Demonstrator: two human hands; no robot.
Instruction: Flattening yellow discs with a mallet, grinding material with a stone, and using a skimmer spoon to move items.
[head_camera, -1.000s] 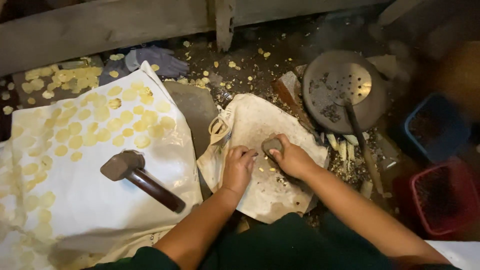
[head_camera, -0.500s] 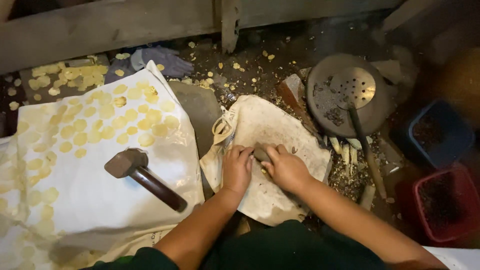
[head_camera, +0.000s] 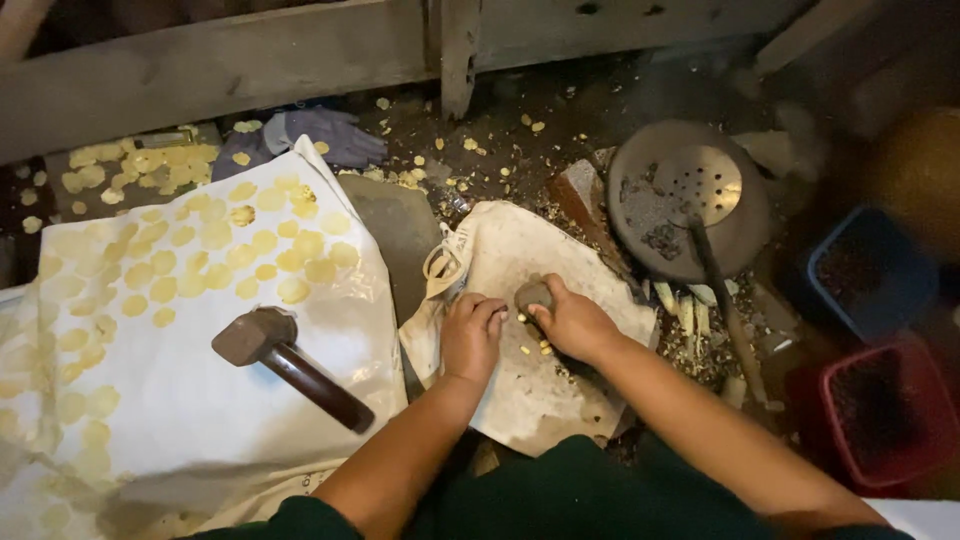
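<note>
Left of the small white cloth (head_camera: 520, 390), a hammer (head_camera: 285, 365) lies on a large sheet (head_camera: 200, 400) dotted with flat yellow discs (head_camera: 200, 250). On the cloth, the left hand (head_camera: 472, 335) rests curled, holding nothing visible; just beside it the right hand (head_camera: 573, 322) grips a small dark stone (head_camera: 532, 295). Right of the cloth sits a perforated ladle (head_camera: 700, 190) on a round pan (head_camera: 640, 215).
</note>
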